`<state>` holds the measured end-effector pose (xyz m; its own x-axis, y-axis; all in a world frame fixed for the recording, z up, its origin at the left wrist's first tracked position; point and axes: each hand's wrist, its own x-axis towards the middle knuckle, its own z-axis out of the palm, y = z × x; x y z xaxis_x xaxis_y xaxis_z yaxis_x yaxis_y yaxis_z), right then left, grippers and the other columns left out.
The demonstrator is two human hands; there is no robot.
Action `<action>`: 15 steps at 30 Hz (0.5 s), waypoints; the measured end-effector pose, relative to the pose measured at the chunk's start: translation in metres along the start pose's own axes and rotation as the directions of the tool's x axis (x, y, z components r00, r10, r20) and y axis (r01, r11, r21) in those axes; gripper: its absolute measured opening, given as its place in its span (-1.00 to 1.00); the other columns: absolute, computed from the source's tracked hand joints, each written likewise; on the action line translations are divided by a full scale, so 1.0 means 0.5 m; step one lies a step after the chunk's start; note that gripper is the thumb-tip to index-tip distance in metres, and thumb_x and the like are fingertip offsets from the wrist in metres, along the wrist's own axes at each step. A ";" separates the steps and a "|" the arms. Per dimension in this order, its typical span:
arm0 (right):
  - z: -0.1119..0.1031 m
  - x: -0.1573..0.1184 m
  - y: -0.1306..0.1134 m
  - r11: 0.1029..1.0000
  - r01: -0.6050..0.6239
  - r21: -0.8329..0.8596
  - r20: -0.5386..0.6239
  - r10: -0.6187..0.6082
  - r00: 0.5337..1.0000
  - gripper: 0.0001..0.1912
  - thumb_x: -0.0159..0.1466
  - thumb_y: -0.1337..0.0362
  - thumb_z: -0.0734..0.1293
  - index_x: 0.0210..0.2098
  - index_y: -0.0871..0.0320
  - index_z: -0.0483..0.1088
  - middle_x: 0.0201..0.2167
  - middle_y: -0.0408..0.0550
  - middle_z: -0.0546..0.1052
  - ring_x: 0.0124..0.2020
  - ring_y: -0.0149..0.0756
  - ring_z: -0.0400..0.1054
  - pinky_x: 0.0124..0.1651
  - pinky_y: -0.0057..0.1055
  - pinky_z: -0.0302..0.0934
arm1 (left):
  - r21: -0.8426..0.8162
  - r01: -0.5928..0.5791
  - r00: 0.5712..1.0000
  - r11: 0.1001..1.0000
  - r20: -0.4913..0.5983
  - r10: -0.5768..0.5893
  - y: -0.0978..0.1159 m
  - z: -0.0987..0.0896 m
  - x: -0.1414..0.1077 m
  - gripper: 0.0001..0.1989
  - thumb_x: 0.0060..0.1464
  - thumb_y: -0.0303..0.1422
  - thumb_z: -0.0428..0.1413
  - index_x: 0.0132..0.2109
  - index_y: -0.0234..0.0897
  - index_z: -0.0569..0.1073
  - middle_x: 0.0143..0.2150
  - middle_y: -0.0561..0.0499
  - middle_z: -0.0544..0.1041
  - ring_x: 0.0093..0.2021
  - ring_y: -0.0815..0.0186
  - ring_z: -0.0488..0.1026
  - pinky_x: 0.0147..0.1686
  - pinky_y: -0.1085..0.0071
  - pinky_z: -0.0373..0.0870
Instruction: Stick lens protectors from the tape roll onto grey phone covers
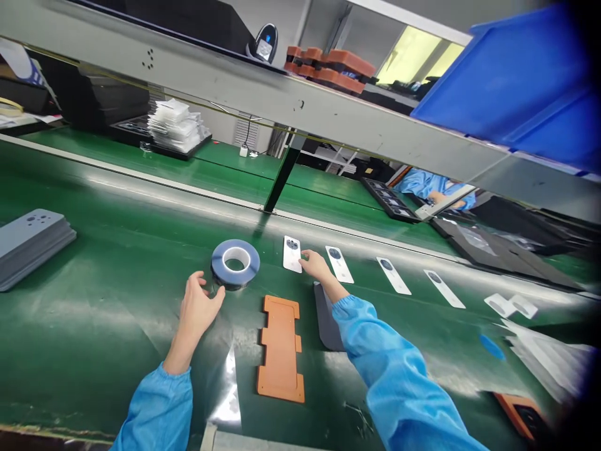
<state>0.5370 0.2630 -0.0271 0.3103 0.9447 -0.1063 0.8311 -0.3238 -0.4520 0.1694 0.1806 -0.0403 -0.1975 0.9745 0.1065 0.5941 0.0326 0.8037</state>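
Note:
My left hand (pixel 200 307) is beside a blue roll of tape (pixel 216 266), its fingers curved and thumb apart, with nothing visible between them. My right hand (pixel 317 266) pinches the right edge of a white phone back panel (pixel 292 258) with dark camera circles. More white panels (pixel 339 266) lie in a slanted row to the right. In front, between my hands, is an orange notched fixture plate (pixel 280 351). A dark grey sheet (pixel 327 322) is partly hidden under my right forearm.
A stack of grey panels (pixel 32 241) stands at the left. White sheets (pixel 547 357) and an orange-and-black block (pixel 521 416) lie at the right. Overhead runs a shelf (pixel 300 103) with a blue bin (pixel 511 81). A co-worker's blue sleeve (pixel 422 181) shows beyond.

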 end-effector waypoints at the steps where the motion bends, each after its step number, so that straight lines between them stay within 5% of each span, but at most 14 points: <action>1: 0.007 -0.008 0.002 0.999 0.022 -0.035 0.011 -0.021 1.000 -0.54 0.28 0.35 0.32 0.17 0.30 0.43 0.14 0.30 0.51 0.16 0.05 0.41 0.21 -0.16 0.23 | 0.010 0.040 0.991 0.999 0.125 -0.040 -0.006 -0.001 0.003 -0.63 0.05 -0.20 0.19 -0.03 -0.27 0.44 -0.13 -0.14 0.57 -0.23 0.13 0.55 -0.17 0.20 0.45; 3: 0.022 -0.027 0.002 0.994 0.075 -0.086 0.046 -0.071 0.996 -0.54 0.33 0.31 0.29 0.20 0.29 0.41 0.18 0.29 0.48 0.19 0.03 0.39 0.23 -0.20 0.20 | -0.011 0.047 0.959 0.999 0.280 -0.043 -0.011 0.002 0.003 -0.83 0.10 -0.25 0.12 -0.20 -0.23 0.45 -0.27 -0.08 0.60 -0.29 0.16 0.56 -0.20 0.25 0.42; 5: 0.038 -0.042 -0.005 0.985 0.127 -0.117 0.087 -0.118 0.989 -0.57 0.37 0.27 0.28 0.19 0.26 0.43 0.19 0.24 0.48 0.21 -0.02 0.38 0.24 -0.26 0.18 | -0.089 0.040 0.948 0.995 0.318 -0.009 -0.011 0.010 -0.003 -0.87 0.13 -0.27 0.08 -0.26 -0.21 0.44 -0.33 -0.05 0.61 -0.32 0.17 0.58 -0.23 0.29 0.42; 11: 0.054 -0.058 -0.045 0.968 0.198 -0.152 0.094 -0.185 0.978 -0.71 0.42 0.29 0.22 -0.01 0.20 0.53 0.12 0.18 0.53 0.16 -0.04 0.42 0.22 -0.24 0.20 | -0.431 0.219 0.914 0.875 0.405 -0.029 0.002 0.029 -0.015 -0.66 0.11 -0.05 0.13 -0.21 -0.26 0.45 -0.28 -0.13 0.63 -0.29 0.12 0.63 -0.42 0.35 0.49; 15: 0.041 -0.095 -0.077 0.964 0.237 -0.120 0.024 -0.236 0.972 -0.67 0.44 0.29 0.18 0.04 0.23 0.51 0.15 0.23 0.50 0.18 -0.04 0.39 0.24 -0.20 0.19 | -0.574 0.349 0.888 0.741 0.456 -0.065 0.024 0.022 -0.017 -0.52 0.08 0.08 0.14 -0.22 -0.30 0.43 -0.28 -0.12 0.61 -0.30 0.10 0.66 -0.47 0.38 0.52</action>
<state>0.4809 0.2316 -0.0230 0.0944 0.9954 -0.0184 0.9300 -0.0948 -0.3550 0.1868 0.1752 -0.0382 0.1416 0.9642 -0.2241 -0.0762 0.2363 0.9687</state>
